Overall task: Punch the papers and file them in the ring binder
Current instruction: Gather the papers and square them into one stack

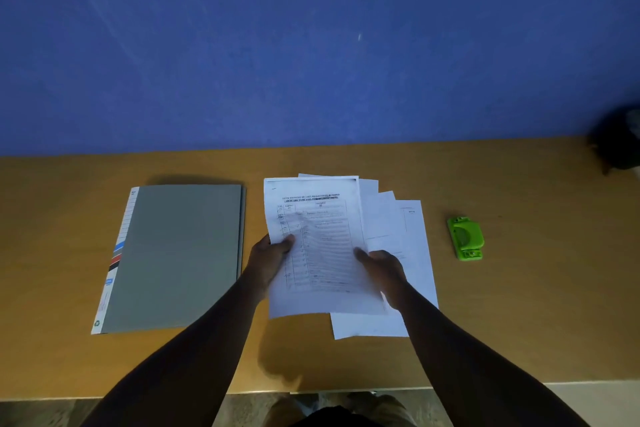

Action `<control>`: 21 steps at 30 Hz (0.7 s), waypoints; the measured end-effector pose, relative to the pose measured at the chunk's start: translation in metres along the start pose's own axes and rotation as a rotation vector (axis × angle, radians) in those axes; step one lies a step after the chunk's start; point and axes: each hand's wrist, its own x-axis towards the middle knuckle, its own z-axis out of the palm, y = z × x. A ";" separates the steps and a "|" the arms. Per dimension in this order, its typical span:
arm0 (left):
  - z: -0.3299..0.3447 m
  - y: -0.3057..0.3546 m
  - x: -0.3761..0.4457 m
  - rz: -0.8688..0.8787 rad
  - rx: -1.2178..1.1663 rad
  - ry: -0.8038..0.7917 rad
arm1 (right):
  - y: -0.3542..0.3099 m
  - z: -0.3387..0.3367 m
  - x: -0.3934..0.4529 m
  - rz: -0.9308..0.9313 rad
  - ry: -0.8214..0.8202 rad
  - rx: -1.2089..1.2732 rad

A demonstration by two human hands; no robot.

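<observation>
A printed sheet of paper (318, 239) is lifted above the wooden table, tilted a little. My left hand (270, 258) pinches its left edge, thumb on top. My right hand (382, 269) grips its right edge, thumb on the page. Under and to the right of it, several more white papers (408, 236) lie fanned out on the table. A closed grey ring binder (176, 256) with a white striped spine lies flat to the left. A small green hole punch (465, 238) sits to the right of the papers.
The wooden table (519, 305) runs against a blue wall (311, 45). A dark object (620, 142) sits at the far right edge of the table. The table's near edge and the floor show at the bottom.
</observation>
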 end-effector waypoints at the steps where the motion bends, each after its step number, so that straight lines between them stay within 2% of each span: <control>1: 0.000 0.001 0.001 -0.011 -0.007 -0.030 | 0.000 -0.002 0.001 0.031 -0.039 0.122; 6: 0.009 0.010 -0.001 -0.035 0.004 -0.136 | -0.004 -0.019 -0.002 0.010 -0.086 0.419; 11: 0.018 0.010 -0.001 -0.080 0.002 -0.178 | -0.006 -0.040 -0.008 -0.040 0.034 0.394; 17: 0.040 0.000 0.007 -0.144 0.087 0.005 | 0.019 -0.072 0.001 -0.044 0.243 0.300; 19: 0.046 -0.009 0.012 -0.110 0.185 0.076 | 0.027 -0.081 0.003 -0.031 0.288 0.300; 21: 0.050 -0.016 0.015 -0.051 0.386 0.130 | 0.033 -0.089 0.004 -0.022 0.316 0.283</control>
